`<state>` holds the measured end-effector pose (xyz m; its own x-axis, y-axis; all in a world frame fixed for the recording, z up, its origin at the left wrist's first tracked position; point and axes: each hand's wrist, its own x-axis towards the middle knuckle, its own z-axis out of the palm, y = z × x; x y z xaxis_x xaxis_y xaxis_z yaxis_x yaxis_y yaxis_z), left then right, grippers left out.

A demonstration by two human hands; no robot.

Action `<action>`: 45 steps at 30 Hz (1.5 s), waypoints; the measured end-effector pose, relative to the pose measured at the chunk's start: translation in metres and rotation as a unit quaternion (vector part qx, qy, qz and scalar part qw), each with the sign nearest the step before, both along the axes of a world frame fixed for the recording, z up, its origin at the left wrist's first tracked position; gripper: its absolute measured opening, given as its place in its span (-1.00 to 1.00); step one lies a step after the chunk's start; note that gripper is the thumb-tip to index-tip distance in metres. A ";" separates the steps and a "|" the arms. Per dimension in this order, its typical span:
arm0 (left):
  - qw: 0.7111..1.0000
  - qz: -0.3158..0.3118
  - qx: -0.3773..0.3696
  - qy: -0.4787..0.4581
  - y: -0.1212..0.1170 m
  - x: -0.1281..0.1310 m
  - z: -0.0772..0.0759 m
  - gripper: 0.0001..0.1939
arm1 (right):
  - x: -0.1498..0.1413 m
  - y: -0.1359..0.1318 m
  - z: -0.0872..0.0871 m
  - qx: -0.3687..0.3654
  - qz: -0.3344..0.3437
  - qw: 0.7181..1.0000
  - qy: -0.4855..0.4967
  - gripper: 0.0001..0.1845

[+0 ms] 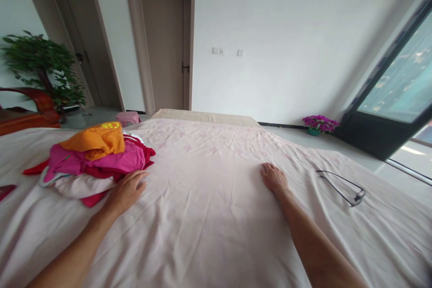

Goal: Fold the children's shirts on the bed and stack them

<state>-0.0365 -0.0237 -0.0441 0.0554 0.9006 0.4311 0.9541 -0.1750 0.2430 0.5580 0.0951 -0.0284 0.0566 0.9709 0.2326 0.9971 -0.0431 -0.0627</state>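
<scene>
My left hand rests at the right edge of a heap of clothes, its fingers stretched out and grasping nothing that I can see. The heap has an orange garment with yellow lettering on top, a pink garment under it, and red and pale pieces below. My right hand lies flat on the pale pink bedsheet, fingers extended and holding nothing. Folded-out eyeglasses with dark frames lie on the sheet to the right of that hand.
A pink plastic stool stands beyond the heap. Further left are a wooden armchair and a leafy plant. Purple flowers in a green pot sit on the floor near the dark-framed door. A red item lies at the left edge.
</scene>
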 end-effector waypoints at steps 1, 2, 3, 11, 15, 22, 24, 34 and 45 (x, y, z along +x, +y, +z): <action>1.000 -0.001 0.002 0.001 -0.001 0.000 0.000 -0.56 | 0.000 0.000 0.000 0.001 -0.003 1.000 -0.001 -0.52; 1.000 -0.002 0.005 0.003 -0.001 0.000 0.000 -0.57 | -0.001 0.001 0.000 0.002 -0.008 1.000 -0.003 -0.52; 1.000 -0.002 0.008 0.005 -0.002 0.000 0.000 -0.57 | -0.001 0.001 0.000 0.002 -0.011 1.000 -0.004 -0.53; 0.989 -0.016 0.126 0.073 -0.004 0.017 0.018 -0.62 | -0.002 0.003 -0.001 -0.002 -0.029 0.999 -0.022 -0.53; 0.975 -0.043 0.137 0.167 0.015 0.022 0.029 -0.58 | -0.004 0.001 0.003 -0.007 -0.031 0.999 -0.023 -0.53; 0.973 -0.050 0.083 0.211 0.045 -0.052 0.003 -0.52 | -0.002 0.000 0.002 0.010 -0.027 0.999 -0.020 -0.54; 0.974 -0.061 0.082 0.201 0.041 -0.072 0.001 -0.50 | -0.001 0.001 0.001 0.008 -0.027 0.999 -0.019 -0.55; 0.992 -0.029 0.028 0.118 0.008 -0.147 0.006 -0.64 | 0.001 0.002 -0.001 -0.002 -0.032 0.999 -0.009 -0.53; 0.949 0.209 0.230 -0.051 -0.019 -0.097 0.100 -0.53 | 0.008 0.006 -0.009 -0.001 -0.016 1.000 -0.017 -0.50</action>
